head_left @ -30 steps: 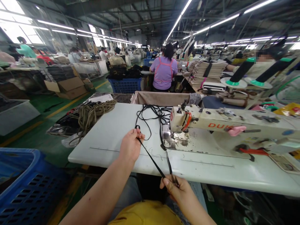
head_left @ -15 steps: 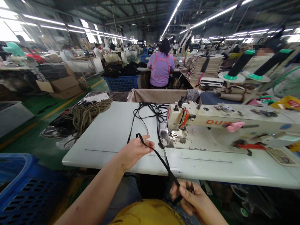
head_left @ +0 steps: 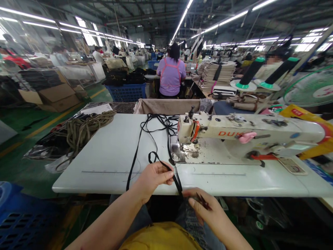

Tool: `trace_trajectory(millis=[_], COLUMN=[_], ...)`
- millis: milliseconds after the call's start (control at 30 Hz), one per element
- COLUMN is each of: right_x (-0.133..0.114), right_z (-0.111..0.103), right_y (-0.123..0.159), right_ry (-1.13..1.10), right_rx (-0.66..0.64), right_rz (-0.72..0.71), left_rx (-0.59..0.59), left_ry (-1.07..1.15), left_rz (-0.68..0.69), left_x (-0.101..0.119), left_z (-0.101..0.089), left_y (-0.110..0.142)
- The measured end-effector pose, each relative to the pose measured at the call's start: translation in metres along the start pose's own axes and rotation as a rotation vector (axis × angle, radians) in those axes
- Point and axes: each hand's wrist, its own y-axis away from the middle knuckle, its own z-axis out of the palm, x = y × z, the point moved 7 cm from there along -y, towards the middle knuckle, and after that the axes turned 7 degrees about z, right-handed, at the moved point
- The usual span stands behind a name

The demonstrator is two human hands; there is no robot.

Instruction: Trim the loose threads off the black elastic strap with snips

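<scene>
A narrow black strap (head_left: 178, 183) is pinched in the fingers of my left hand (head_left: 153, 177), just above the front of the white table. Part of it loops up behind that hand, and another length runs over the table's front edge. My right hand (head_left: 208, 209), lower and to the right, is closed around thread snips (head_left: 202, 199), whose dark blades poke up between thumb and fingers. Its fingertips are close to the strap; whether they touch it I cannot tell. More strap lies in a tangle beside the sewing machine (head_left: 221, 126).
Olive cords (head_left: 83, 128) lie in a heap left of the white table (head_left: 99, 159). A blue basket (head_left: 23, 218) stands at lower left. Black thread cones (head_left: 251, 73) and a green fan (head_left: 312, 86) are at right. A person in purple (head_left: 171, 74) sits ahead.
My left hand opened partly, moved right and towards me, and now pinches the strap. My right hand drew back, then came up towards the table edge, keeping the snips. The view turned slightly right.
</scene>
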Motion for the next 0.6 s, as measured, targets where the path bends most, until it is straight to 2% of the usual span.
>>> trace_trajectory(millis=[67,167,267,400,600], right_x=[-0.015,-0.045,-0.063,-0.068,-0.067], right_z=[0.002,0.003,0.008,0.010,0.008], right_y=[-0.005,-0.010,-0.014,-0.017,-0.017], right_ry=[0.032,0.134,0.251,0.362,0.310], right_rx=[0.067,0.221,0.311,0.370,0.373], right_rz=[-0.050,-0.197,-0.282,-0.336,-0.300], left_rx=[-0.003,-0.018,-0.038,-0.036,0.020], left_ry=[-0.007,-0.033,-0.077,-0.135,-0.175], left_rz=[-0.017,-0.043,-0.030,0.024,0.005], left_x=[-0.003,-0.005,-0.002,0.003,-0.002], left_z=[0.006,0.015,0.021,0.024,0.020], left_y=[0.002,0.005,0.007,0.007,0.007])
